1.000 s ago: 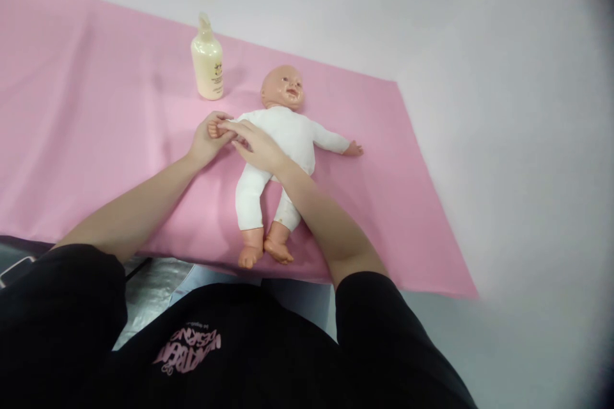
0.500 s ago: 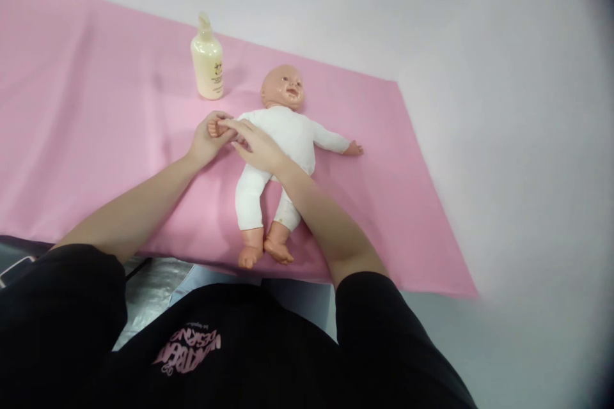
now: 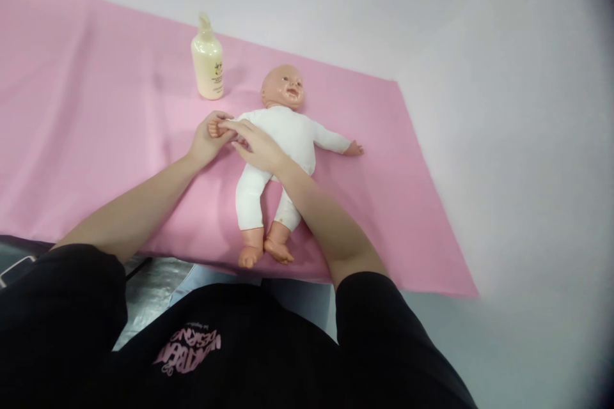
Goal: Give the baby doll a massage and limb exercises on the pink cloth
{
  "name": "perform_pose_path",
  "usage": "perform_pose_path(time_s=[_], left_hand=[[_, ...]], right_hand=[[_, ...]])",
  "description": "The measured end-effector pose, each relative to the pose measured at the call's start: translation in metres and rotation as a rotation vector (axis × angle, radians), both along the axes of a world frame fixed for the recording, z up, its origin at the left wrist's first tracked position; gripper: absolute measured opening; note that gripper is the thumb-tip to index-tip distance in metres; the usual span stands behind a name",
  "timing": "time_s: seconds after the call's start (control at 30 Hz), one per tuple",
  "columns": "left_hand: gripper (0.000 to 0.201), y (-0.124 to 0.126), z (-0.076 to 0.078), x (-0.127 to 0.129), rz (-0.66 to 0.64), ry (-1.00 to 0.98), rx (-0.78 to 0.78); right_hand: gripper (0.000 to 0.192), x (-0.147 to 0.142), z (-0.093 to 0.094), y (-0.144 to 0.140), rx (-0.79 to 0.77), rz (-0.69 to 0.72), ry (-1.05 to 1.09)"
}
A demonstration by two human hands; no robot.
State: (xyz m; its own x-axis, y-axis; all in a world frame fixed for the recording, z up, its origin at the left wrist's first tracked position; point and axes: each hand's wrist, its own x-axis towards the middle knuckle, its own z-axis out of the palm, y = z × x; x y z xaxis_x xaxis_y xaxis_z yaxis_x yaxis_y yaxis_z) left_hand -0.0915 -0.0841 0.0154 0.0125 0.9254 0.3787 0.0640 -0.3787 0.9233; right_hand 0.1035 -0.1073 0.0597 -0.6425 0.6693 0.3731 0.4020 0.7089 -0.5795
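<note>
A baby doll [image 3: 292, 134] in a white suit lies on its back, head away from me and feet at the near edge. My left hand [image 3: 206, 140] is wrapped round the doll's arm at the left, and the doll's small hand [image 3: 215, 128] pokes out over it. My right hand [image 3: 259, 146] lies over that same forearm, its fingers curved across the wrist and meeting my left hand. Beneath my fingers most of the doll's forearm is hidden. The doll's other arm [image 3: 330, 139] stretches out to the right.
A cream-coloured pump bottle [image 3: 208, 67] stands upright beyond my left hand. Under everything is a pink cloth [image 3: 119, 108] covering the table, its right edge slanting toward me. A pale wall or floor surface [image 3: 489, 108] lies past that edge.
</note>
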Motion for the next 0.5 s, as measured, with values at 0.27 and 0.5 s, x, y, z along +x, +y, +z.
perform_pose_path(time_s=[0.27,0.5], left_hand=[[0.037,-0.0037,0.0052,-0.0012,0.038,0.052,0.027],[0.037,-0.0038,0.0051,-0.0006,0.021,0.045,0.026]], right_hand=[[0.053,0.0002,-0.0001,0.0014,-0.018,0.011,0.023],[0.055,0.0005,0.0023,0.0000,-0.028,0.010,0.028]])
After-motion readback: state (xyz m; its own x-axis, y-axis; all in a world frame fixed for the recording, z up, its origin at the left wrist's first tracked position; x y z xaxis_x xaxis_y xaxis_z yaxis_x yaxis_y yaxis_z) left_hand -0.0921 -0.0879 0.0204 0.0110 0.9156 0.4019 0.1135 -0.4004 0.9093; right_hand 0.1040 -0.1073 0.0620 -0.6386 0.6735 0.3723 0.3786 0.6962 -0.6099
